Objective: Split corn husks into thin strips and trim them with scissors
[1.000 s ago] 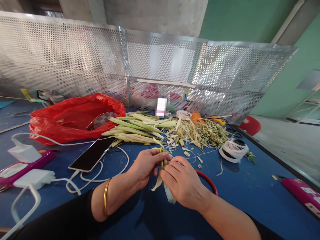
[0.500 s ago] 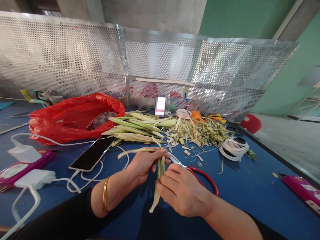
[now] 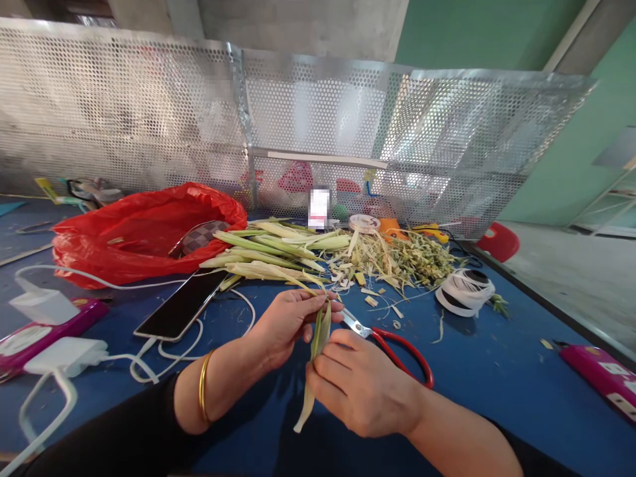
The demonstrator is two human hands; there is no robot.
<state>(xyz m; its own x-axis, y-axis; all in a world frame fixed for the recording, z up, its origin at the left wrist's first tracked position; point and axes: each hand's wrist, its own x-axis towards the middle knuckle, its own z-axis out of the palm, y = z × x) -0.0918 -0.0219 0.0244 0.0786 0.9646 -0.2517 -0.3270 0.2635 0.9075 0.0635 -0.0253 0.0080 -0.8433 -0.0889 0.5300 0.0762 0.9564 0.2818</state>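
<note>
Just above the blue table, my left hand (image 3: 293, 324) pinches the upper part of a folded green-and-pale corn husk (image 3: 322, 331) between thumb and fingers. A pale strip sticks out above those fingers. My right hand (image 3: 365, 384) is closed around the lower part of the same husk, whose whitish tip hangs below the fingers. Beyond the right hand lie scissors with red handles (image 3: 415, 358), partly hidden by the hand. A pile of corn husks (image 3: 273, 252) rests behind my left hand.
A red plastic bag (image 3: 114, 232) and a phone (image 3: 181, 305) with white cables are on the left. Dried plant scraps (image 3: 412, 258) and a white spool (image 3: 464, 293) lie to the right. A perforated metal screen (image 3: 318, 112) stands behind.
The pale strip that stretched left across my left hand has swung up and shortened in view. My right hand has moved slightly down along the husk; both hands keep their hold.
</note>
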